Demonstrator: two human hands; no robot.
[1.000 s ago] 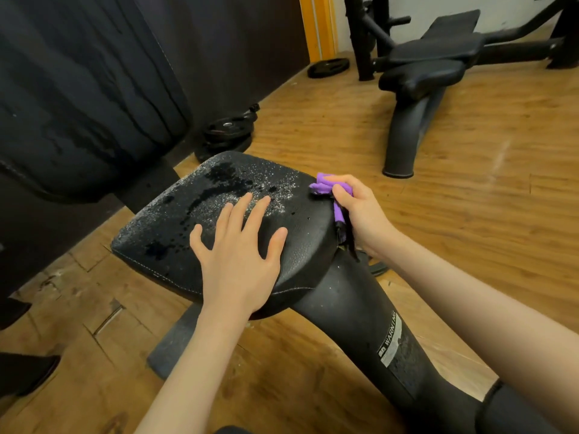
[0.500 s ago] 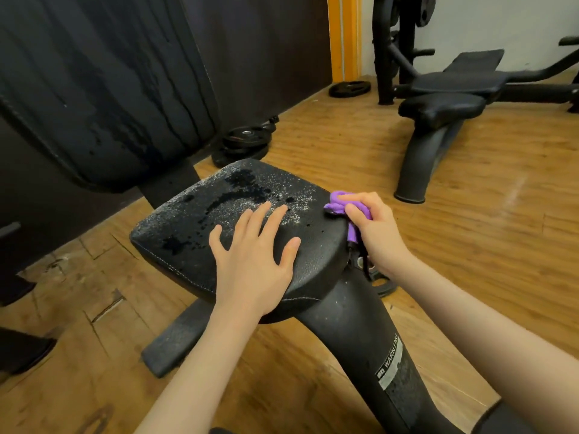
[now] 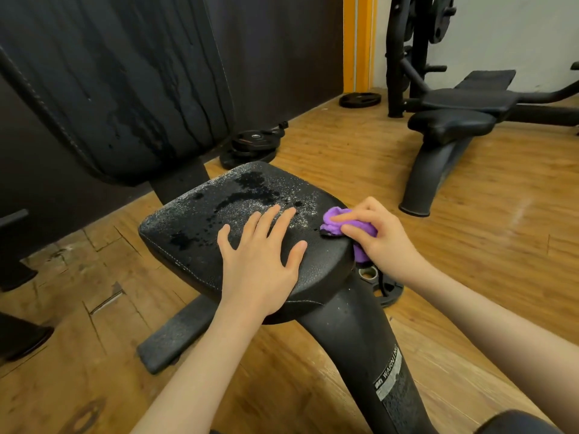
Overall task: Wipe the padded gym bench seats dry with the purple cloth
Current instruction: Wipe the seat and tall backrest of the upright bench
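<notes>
Head view: crumpled purple cloth (image 3: pixel 340 225) on pebbled, droplet-speckled seat (image 3: pixel 200 227).

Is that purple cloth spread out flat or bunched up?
Bunched up. The purple cloth shows as a crumpled wad gripped in the right hand at the seat's edge.

The floor (image 3: pixel 360 158) is warm brown wood planks, scuffed and cracked toward its near left part. Taking the orange doorframe strip (image 3: pixel 360 42) as the landmark: to its left runs a dark panelled wall (image 3: pixel 282 51), to its right a pale wall (image 3: pixel 517 29). Just below the strip a black weight plate (image 3: pixel 359 99) lies flat on the floor. Further left along the dark wall's foot sits a small stack of plates (image 3: pixel 253 145). Right of the strip stands a black rack (image 3: pixel 416 48) carrying hung plates, lit evenly.
</notes>
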